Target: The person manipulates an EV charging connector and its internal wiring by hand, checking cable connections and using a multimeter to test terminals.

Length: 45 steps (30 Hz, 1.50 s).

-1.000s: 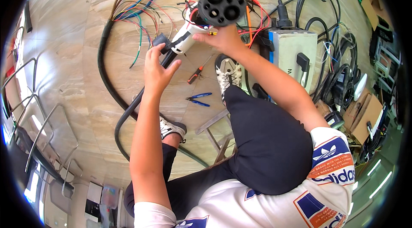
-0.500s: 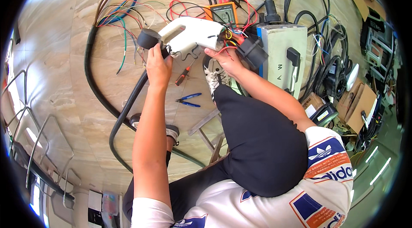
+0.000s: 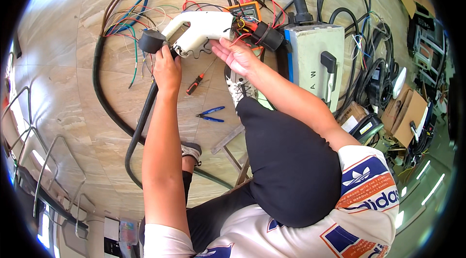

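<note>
A white charging gun (image 3: 208, 24) lies across in front of me above the floor. My left hand (image 3: 168, 71) is closed around its lower left end, beside a round black cap (image 3: 152, 41); a thick black cable (image 3: 145, 112) runs down from there. Beneath the gun's right end is my right hand (image 3: 235, 56), palm turned up and fingers apart, its thumb close to the lower edge of the housing. Loose wires come out of that end near a black round connector (image 3: 268, 37). A thin black wire or seal dangles along the gun's underside.
An orange multimeter (image 3: 248, 11) with red and black leads lies behind the gun. On the floor nearer me are a screwdriver (image 3: 195, 84) and blue-handled cutters (image 3: 212, 114). To the right stands a grey metal box (image 3: 315, 59) beside coiled black cables (image 3: 376, 78).
The charging gun and my left hand have shifted left. My right hand has moved left too, its fingers now spread under the gun's end. The whole view has shifted slightly.
</note>
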{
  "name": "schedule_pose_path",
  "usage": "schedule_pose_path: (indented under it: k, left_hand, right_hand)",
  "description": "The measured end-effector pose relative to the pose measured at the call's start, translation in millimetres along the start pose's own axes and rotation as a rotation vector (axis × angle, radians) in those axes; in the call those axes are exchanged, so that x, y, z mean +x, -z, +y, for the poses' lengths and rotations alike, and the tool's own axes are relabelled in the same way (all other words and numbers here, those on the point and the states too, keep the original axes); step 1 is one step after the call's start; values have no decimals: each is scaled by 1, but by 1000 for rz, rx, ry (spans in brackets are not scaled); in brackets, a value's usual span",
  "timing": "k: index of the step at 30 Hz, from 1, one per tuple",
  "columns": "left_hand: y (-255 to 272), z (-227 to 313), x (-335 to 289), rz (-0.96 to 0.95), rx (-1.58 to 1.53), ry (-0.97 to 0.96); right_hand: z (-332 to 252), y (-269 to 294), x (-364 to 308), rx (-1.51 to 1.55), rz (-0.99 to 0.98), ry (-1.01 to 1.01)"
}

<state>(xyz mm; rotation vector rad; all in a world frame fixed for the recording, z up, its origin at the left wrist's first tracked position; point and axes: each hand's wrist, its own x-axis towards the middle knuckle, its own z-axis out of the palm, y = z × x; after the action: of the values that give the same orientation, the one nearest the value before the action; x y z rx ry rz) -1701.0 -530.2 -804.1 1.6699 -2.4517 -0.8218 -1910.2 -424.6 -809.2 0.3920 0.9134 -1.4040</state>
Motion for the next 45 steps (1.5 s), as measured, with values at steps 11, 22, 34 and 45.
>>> schedule_pose_path:
  k: [11, 22, 34, 45]
  left_hand:
    - [-2, -1, 0, 41, -93, -4]
    - [4, -6, -8, 79, -257, -69]
    - [23, 6, -46, 123, -290, -128]
    - [106, -40, -183, -577, -179, -1]
  right_hand:
    - [3, 1, -5, -348, 66, 62]
    - [9, 25, -11, -552, 132, 30]
    - [6, 31, -38, -728, 132, -19]
    - [-32, 28, -120, -1387, -18, -36]
